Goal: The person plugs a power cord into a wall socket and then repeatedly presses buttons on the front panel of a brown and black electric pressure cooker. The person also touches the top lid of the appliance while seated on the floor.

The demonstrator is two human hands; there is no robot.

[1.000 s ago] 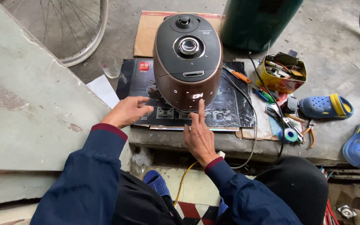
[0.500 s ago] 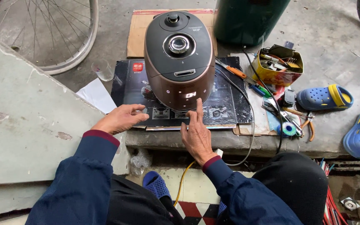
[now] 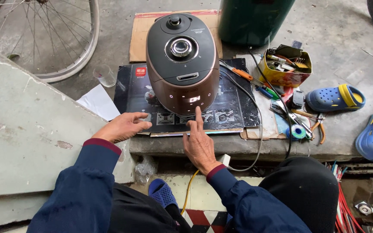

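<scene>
Brown-and-black electric cooker standing upright on a dark printed carton, right hand pressing one outstretched finger to its lit front panel, left hand resting beside it, fingers loose, grasping nothing, yellow tool tin well right.

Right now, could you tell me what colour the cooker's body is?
The cooker has a glossy copper-brown body and a black lid, in the head view.

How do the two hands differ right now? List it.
The right hand points its index finger up against the front panel of the rice cooker; the left hand touches no cooker and rests on the dark flat box. The right hand's other fingers curl; the left hand's lie spread flat. Both are bare, in dark blue sleeves.
</scene>
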